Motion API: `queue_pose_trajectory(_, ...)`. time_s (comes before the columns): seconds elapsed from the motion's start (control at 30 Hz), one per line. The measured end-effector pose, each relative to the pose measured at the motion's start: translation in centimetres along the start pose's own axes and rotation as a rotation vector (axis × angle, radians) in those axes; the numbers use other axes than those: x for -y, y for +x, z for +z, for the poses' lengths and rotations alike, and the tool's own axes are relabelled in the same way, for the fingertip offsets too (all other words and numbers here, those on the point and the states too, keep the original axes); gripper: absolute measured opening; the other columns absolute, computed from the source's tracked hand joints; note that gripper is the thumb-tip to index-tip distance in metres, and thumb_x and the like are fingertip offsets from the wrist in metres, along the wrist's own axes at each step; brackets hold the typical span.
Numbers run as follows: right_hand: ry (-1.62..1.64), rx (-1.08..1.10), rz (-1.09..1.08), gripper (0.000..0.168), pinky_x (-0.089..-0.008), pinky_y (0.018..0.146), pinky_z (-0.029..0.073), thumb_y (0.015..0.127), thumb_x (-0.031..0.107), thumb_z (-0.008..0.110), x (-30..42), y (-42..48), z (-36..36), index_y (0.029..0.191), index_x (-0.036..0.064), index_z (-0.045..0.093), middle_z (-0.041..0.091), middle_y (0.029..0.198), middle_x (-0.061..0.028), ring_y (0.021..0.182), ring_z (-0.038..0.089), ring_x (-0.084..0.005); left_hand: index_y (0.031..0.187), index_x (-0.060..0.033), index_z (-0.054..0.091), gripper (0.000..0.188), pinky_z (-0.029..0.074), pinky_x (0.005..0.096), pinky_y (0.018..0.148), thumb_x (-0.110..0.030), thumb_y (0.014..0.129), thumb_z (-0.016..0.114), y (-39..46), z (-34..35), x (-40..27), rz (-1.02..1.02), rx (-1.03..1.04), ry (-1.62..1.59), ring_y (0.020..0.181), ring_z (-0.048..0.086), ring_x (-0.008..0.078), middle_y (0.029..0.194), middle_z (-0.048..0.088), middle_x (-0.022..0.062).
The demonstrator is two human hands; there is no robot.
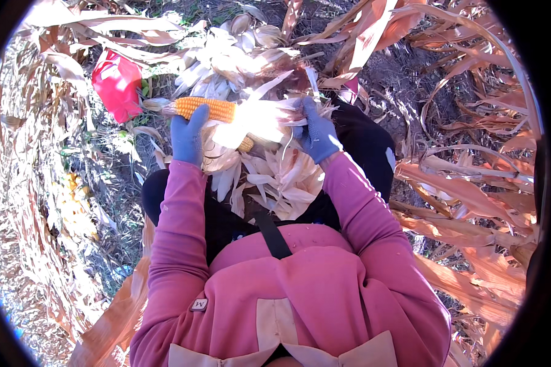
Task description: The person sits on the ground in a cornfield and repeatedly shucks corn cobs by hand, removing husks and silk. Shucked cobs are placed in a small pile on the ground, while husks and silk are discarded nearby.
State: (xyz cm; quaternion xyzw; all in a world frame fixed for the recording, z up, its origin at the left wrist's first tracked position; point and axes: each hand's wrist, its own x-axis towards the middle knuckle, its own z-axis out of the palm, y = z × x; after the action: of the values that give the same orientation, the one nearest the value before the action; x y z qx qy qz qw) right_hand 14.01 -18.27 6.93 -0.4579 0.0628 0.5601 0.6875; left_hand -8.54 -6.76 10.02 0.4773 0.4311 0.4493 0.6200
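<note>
My left hand (189,133), in a blue-grey work glove, grips an ear of yellow corn (206,108) that lies sideways, its silk tip to the left. My right hand (316,130), gloved alike, is closed on the pale husk (287,112) at the ear's other end; glare whitens the middle of the husk. Part of another corn ear (245,144) shows just below, among loose husks. A heap of stripped husks (287,181) lies between my knees, under both hands.
A red bag or cloth (117,86) lies on the ground at the upper left. More husks (220,59) are piled beyond my hands. Dry corn stalks and leaves (468,188) crowd the right side. Yellow corn (75,202) lies at the left among dry leaves.
</note>
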Motion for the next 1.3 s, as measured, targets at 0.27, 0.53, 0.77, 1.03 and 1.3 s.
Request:
queue_pose_trajectory(0.27, -0.496, -0.025, -0.679, 0.029, -0.0276, 0.074, 0.049, 0.088, 0.017, 0.060, 1.7, -0.2, -0.2, 0.114, 0.005, 0.054, 0.059, 0.099, -0.0037, 0.086, 0.060, -0.0137, 0.094, 0.0041, 0.063, 0.030, 0.048, 0.0275, 0.069, -0.020, 0.077, 0.071, 0.9, -2.3, 0.1, 0.068, 0.085, 0.672, 0.076, 0.061, 0.0133, 0.086, 0.065, 0.0064)
queue_pose_trajectory(0.53, -0.930, 0.701, -0.767, 0.058, -0.0330, 0.092, 0.044, 0.077, 0.017, 0.071, -2.5, -1.1, 0.8, 0.128, 0.004, 0.045, 0.052, 0.125, -0.0109, 0.113, 0.053, -0.0217, 0.085, 0.0089, 0.058, 0.041, 0.045, 0.0379, 0.063, -0.030, 0.075, 0.068, -0.4, -0.7, 4.9, 0.101, 0.381, 0.780, 0.069, 0.059, 0.0280, 0.077, 0.062, 0.0178)
queue_pose_trajectory(0.77, -1.279, 0.771, -0.353, 0.055, -0.0282, 0.089, 0.045, 0.079, 0.019, 0.072, -5.2, 0.0, -0.8, 0.124, 0.002, 0.046, 0.058, 0.114, -0.0104, 0.101, 0.056, -0.0151, 0.084, 0.0077, 0.054, 0.037, 0.042, 0.0293, 0.058, -0.024, 0.076, 0.070, -1.6, 0.1, 5.4, -0.123, 0.327, 0.314, 0.068, 0.049, 0.0116, 0.073, 0.054, 0.0069)
queue_pose_trajectory(1.03, -1.264, 0.563, -0.400, 0.040, -0.0398, 0.078, 0.048, 0.080, 0.040, 0.059, -9.6, 1.9, -3.7, 0.097, 0.004, 0.063, 0.065, 0.090, -0.0179, 0.086, 0.061, -0.0351, 0.099, -0.0006, 0.058, 0.035, 0.047, 0.0386, 0.071, -0.024, 0.075, 0.069, -3.0, 2.5, 2.0, 0.343, 0.578, 0.619, 0.079, 0.059, 0.0336, 0.090, 0.061, 0.0171)
queue_pose_trajectory(1.3, -1.719, 0.409, -0.600, 0.033, -0.0443, 0.074, 0.048, 0.078, 0.036, 0.055, -8.8, 0.3, -3.6, 0.093, 0.008, 0.063, 0.064, 0.085, -0.0193, 0.082, 0.061, -0.0370, 0.092, -0.0015, 0.059, 0.024, 0.046, 0.0367, 0.056, -0.017, 0.077, 0.068, -4.5, 3.0, 5.3, 0.703, 0.393, 0.739, 0.063, 0.058, 0.0295, 0.082, 0.061, 0.0121)
